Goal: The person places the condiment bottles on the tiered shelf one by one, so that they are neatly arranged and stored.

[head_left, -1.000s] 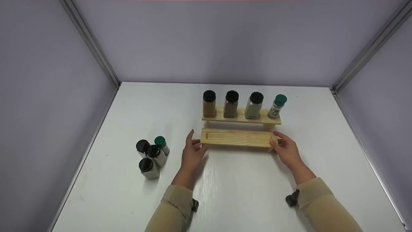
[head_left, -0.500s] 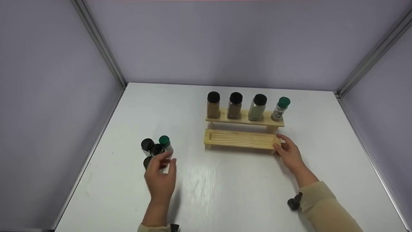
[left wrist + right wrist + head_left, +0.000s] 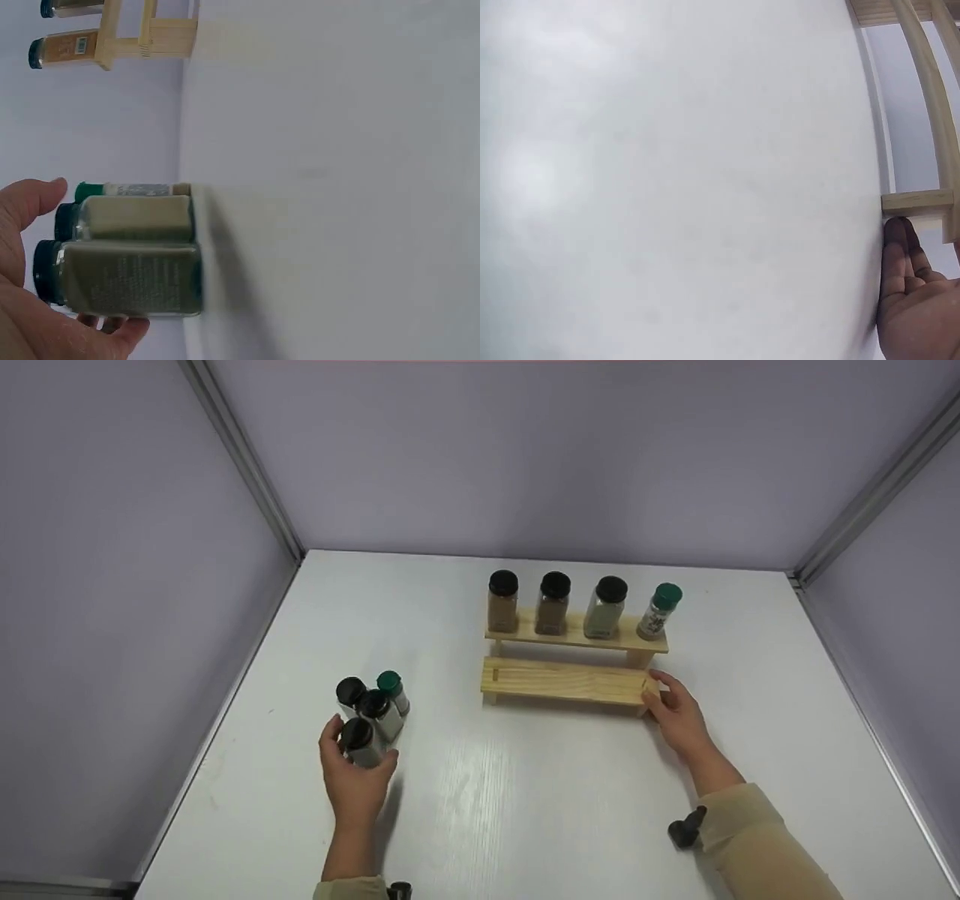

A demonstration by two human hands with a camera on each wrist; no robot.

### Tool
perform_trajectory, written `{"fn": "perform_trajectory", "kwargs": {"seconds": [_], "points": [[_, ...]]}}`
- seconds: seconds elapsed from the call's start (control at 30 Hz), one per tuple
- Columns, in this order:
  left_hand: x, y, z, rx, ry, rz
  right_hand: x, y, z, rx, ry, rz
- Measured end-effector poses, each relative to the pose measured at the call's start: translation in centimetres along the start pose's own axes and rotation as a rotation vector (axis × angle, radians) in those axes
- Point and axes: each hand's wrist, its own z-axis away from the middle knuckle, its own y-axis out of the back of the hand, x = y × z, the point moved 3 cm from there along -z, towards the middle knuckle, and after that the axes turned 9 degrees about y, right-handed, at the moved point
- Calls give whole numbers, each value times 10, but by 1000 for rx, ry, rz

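Clear square black-capped jar [image 3: 131,279], left of the wooden rack [image 3: 566,682], likely slick, wants holding mid-body; left grip [image 3: 355,784] spread, contact unclear.

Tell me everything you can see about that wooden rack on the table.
The wooden rack looks like pale, grained wood. It has two narrow shelves in steps, the back one higher, on short legs. It stands upright on the white table. Three black-capped jars and a green-capped jar stand on the back shelf. The front shelf has a narrow slot near its left end. The right hand holds its right end between thumb and fingers.
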Motion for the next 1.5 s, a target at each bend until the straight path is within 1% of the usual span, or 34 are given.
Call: {"fn": "perform_trajectory", "kwargs": {"seconds": [0.1, 0.3, 0.4, 0.5, 0.57, 0.63, 0.7, 0.8, 0.87, 0.93, 1.0, 1.1, 1.2, 1.33, 1.5], "points": [[-4, -4, -4, -19, 42, 4, 0, 1, 0, 14, 8, -8], [-10, -6, -8, -8, 143, 90, 1, 1, 1, 25, 7, -14], [-12, -5, -8, -4, 191, 102, 1, 1, 1, 31, 14, -26], [-13, -4, -7, -2, 209, 88, -2, 0, 0, 20, 5, -46], [-13, -3, -6, -1, 219, 87, -11, 0, 2, 13, -11, -49], [-13, -2, -6, -1, 231, 79, -11, 0, 3, 14, -18, -56], [-13, -2, -5, 4, 244, 84, -19, -1, 6, 11, -30, -48], [-12, 0, -3, 22, 249, 88, -9, -2, 5, 26, -19, -55], [-8, 1, 0, 41, 241, 99, -7, -2, 4, 23, -22, -38], [-2, 4, 2, 58, 225, 106, 3, -3, 0, 31, -15, -33], [6, 6, 4, 77, 201, 98, 4, -3, 0, 35, -13, -24], [23, 10, 8, 105, 152, 91, 3, -3, 1, 45, -4, -26], [42, 11, 11, 119, 82, 100, 1, -2, 1, 49, 3, -37], [67, 7, 15, 109, -5, 130, 0, -1, 2, 41, 5, -37], [93, -4, 18, 73, -125, 178, 1, -1, 2, 16, -13, -46]]}}
